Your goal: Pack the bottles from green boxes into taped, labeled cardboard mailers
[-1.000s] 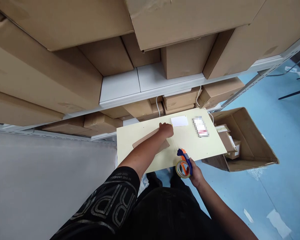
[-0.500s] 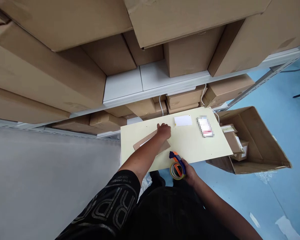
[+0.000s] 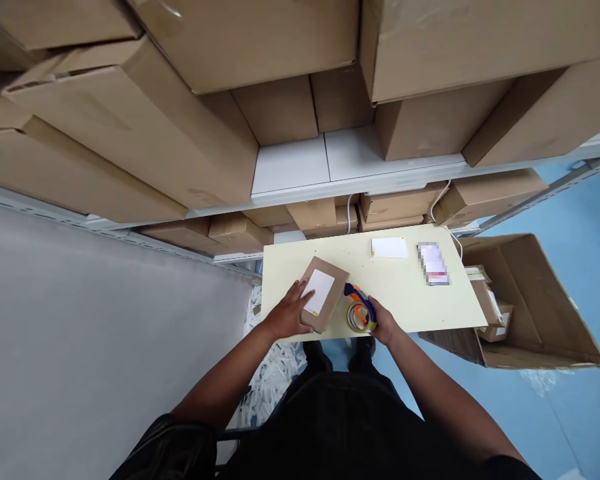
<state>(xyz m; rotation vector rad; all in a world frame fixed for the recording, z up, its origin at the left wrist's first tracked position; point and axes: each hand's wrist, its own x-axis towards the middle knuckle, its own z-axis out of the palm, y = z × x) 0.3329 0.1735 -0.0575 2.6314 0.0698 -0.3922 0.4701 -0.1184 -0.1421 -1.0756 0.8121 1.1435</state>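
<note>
A small brown cardboard box (image 3: 324,293) with a white label on top lies on the pale yellow table (image 3: 405,293). My left hand (image 3: 290,311) rests on the box's left side, fingers stretched along it. My right hand (image 3: 383,322) grips a tape dispenser (image 3: 359,309) with a blue and orange handle and a roll of clear tape, held just right of the box near the table's front edge.
A white card (image 3: 389,247) and a blurred packet (image 3: 433,263) lie at the table's far side. Shelves stacked with large cardboard boxes (image 3: 190,100) rise behind. An open carton (image 3: 530,300) with small boxes stands on the blue floor at right. White paper strips (image 3: 275,373) litter the floor.
My left hand pulled back from the far end of the box to its near left side, and the box now lies turned with its label up. The tape dispenser moved left, close to the box.
</note>
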